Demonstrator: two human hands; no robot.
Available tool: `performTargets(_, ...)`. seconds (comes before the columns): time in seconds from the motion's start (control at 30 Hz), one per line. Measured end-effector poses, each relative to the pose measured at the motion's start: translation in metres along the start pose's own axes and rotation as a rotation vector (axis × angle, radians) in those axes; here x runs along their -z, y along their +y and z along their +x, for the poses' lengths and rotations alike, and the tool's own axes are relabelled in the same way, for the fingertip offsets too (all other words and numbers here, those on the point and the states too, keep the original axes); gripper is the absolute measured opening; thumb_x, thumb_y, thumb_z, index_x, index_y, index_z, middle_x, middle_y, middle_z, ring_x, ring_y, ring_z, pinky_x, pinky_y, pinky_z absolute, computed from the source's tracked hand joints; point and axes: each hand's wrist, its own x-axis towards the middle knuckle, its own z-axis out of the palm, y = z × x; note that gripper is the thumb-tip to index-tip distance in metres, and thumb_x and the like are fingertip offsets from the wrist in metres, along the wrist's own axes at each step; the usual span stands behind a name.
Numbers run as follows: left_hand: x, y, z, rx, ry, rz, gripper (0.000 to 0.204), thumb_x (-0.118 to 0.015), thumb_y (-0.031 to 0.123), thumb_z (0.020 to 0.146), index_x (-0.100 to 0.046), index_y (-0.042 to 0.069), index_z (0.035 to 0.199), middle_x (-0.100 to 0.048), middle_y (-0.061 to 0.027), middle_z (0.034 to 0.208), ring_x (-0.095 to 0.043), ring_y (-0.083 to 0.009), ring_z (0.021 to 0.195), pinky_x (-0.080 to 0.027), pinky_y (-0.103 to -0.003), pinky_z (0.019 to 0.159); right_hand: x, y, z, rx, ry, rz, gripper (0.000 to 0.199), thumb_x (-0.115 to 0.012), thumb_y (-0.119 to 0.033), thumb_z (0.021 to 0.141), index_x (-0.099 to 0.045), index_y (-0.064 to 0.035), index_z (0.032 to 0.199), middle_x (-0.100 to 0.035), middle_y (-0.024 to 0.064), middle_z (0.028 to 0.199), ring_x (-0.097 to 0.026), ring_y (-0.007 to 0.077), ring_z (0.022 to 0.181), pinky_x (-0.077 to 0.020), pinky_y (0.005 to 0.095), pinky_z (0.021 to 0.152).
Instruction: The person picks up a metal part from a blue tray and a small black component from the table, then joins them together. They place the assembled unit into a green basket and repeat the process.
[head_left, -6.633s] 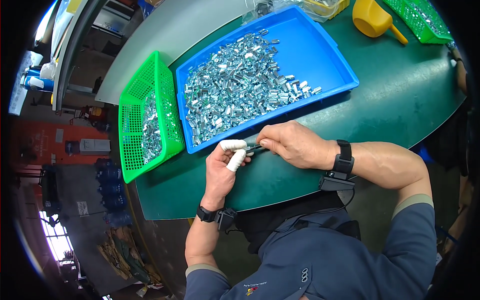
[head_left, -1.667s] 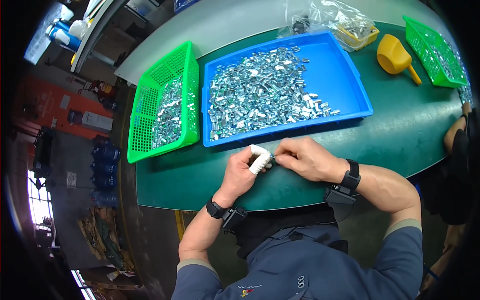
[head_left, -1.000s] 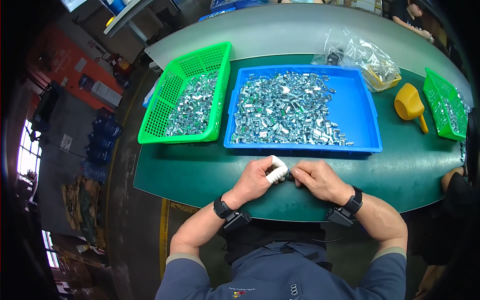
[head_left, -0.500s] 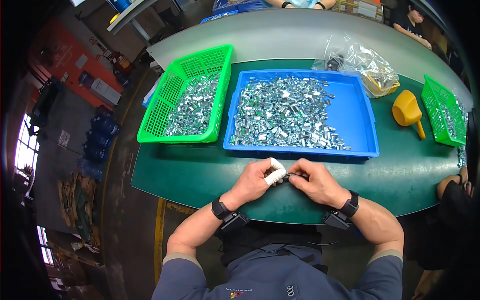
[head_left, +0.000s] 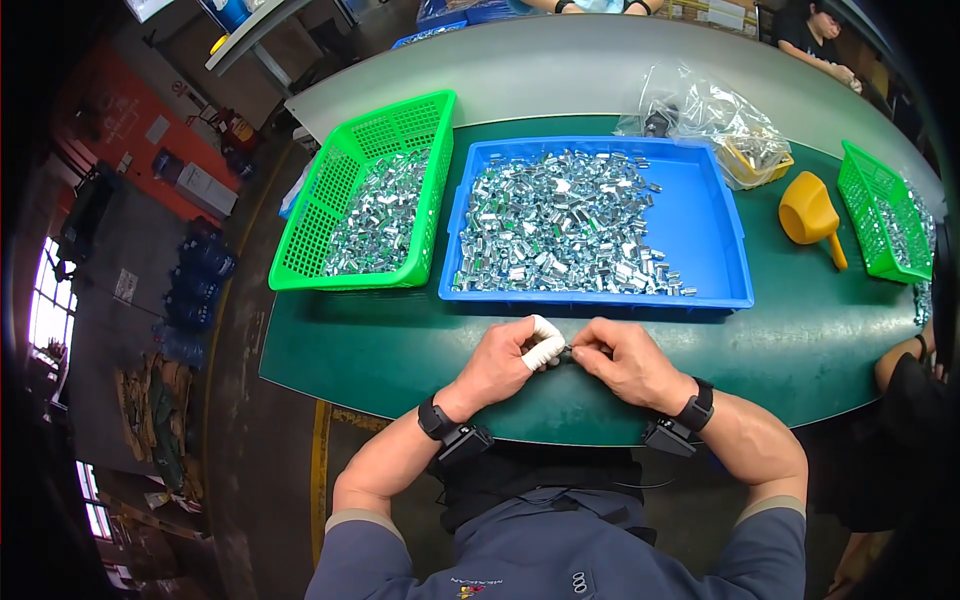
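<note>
Close together over the near side of the green table (head_left: 400, 345), both my hands are closed in pinches with fingertips almost meeting. My left hand (head_left: 500, 358), with white wrapping on its thumb and a finger, grips a small dark piece (head_left: 567, 350). The fingers hide most of that piece, so its kind cannot be made out. My right hand (head_left: 630, 362) pinches at the same spot, its thumb and forefinger against the piece. Just beyond them lies a blue tray (head_left: 700, 297) with a heap of shiny metal pieces (head_left: 560, 225), short and tube-like.
Left of the tray stands a green basket (head_left: 275, 262) of similar metal pieces. To the right are a yellow scoop (head_left: 806, 210), a clear plastic bag (head_left: 700, 110) over a yellow container (head_left: 765, 170), and another green basket (head_left: 862, 215). Other people sit beyond the grey partition (head_left: 520, 70) and at right.
My fingertips have shifted slightly around the small dark piece, and less of it shows. The whole view has moved a little; trays and baskets stay in place.
</note>
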Motion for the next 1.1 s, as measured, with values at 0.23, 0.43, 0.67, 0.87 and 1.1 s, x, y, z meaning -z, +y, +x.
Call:
performTargets(0.23,0.001,-0.003,-0.001,0.004,0.006,-0.027,0.016,-0.066,0.019,0.102,-0.067,0.003,0.1,-0.072,-0.003,0.085,-0.066,-0.0088,0.076,-0.053,-0.026,0.068,-0.003,-0.001,-0.001,0.035,0.031,0.012,0.019,-0.067,-0.013,0.098,-0.068,0.0037,0.106,-0.066,0.003,0.082,-0.056,0.0072,0.075,-0.0487,0.0272,0.068)
performTargets(0.43,0.007,0.013,-0.012,-0.059,0.078,0.131,0.016,-0.068,0.017,0.101,-0.067,0.002,0.098,-0.072,-0.0041,0.085,-0.068,-0.0106,0.077,-0.054,-0.027,0.068,0.001,-0.002,0.001,-0.053,0.026,0.059,0.02,-0.065,-0.015,0.099,-0.07,0.0031,0.104,-0.068,0.0029,0.083,-0.056,0.0078,0.076,-0.0493,0.0276,0.069)
performTargets(0.67,0.096,0.091,-0.009,-0.389,0.445,0.591,0.014,-0.072,0.014,0.097,-0.069,0.001,0.102,-0.073,-0.0059,0.088,-0.066,-0.0127,0.072,-0.054,-0.028,0.067,0.003,0.002,-0.002,0.017,0.053,-0.06,0.023,-0.062,-0.011,0.097,-0.071,0.0011,0.113,-0.07,0.0081,0.087,-0.059,0.0114,0.077,-0.0506,0.0299,0.071)
performTargets(0.87,0.156,0.111,0.018,-0.432,0.773,1.179,0.019,-0.078,0.012,0.09,-0.069,0.002,0.103,-0.071,-0.009,0.09,-0.068,-0.0233,0.077,-0.055,-0.035,0.072,0.0,0.01,-0.001,0.166,0.09,-0.075,0.027,-0.063,-0.01,0.096,-0.07,-0.0005,0.12,-0.074,0.0139,0.099,-0.069,0.0204,0.087,-0.0541,0.0338,0.08)
performTargets(1.1,0.077,0.075,0.08,-0.443,0.365,0.952,0.022,-0.079,0.014,0.088,-0.07,0.005,0.105,-0.071,-0.0134,0.095,-0.07,-0.0307,0.086,-0.054,-0.039,0.074,0.002,0.008,-0.005,0.108,0.056,-0.016,0.03,-0.067,-0.013,0.095,-0.069,-0.0022,0.124,-0.075,0.0179,0.11,-0.073,0.0296,0.101,-0.0553,0.039,0.088)
